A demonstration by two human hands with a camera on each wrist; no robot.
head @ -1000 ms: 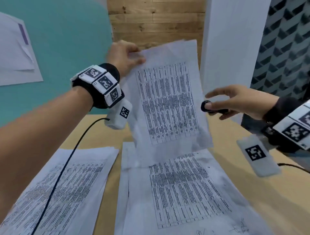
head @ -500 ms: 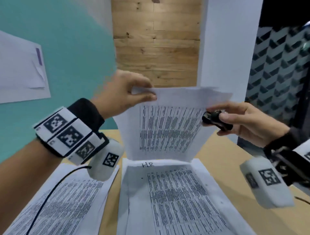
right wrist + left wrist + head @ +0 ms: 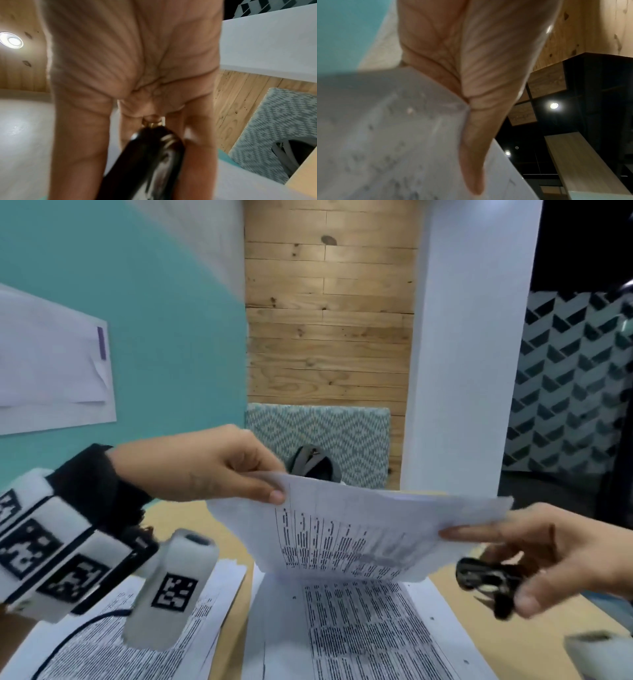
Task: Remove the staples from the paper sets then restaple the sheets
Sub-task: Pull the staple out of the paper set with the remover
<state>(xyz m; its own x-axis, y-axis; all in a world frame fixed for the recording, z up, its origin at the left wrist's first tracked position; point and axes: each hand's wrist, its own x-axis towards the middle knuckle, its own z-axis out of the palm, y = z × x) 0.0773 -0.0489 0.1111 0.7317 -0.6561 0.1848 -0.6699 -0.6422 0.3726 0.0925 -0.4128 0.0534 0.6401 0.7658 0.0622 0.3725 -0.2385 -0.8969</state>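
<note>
A printed paper set (image 3: 356, 529) hangs in the air above the table, tilted nearly flat. My left hand (image 3: 219, 470) pinches its upper left corner between thumb and fingers; the left wrist view shows the thumb lying on the sheet (image 3: 388, 135). My right hand (image 3: 534, 556) grips a black staple remover (image 3: 486, 583) in its curled fingers, while its index finger reaches out and touches the set's right edge. The remover (image 3: 154, 159) fills the lower middle of the right wrist view. More printed sheets (image 3: 356, 631) lie flat on the table (image 3: 513, 645) under the raised set.
Another printed stack (image 3: 113, 642) lies at the table's left under my left wrist, with a black cable (image 3: 72, 642) across it. Beyond the table's far edge stand a patterned chair (image 3: 318, 429) with a grey bag and a white pillar (image 3: 459, 344).
The raised set has tipped from hanging upright to nearly flat. My right hand moved in from the side and now touches its right edge. The view has tilted upward.
</note>
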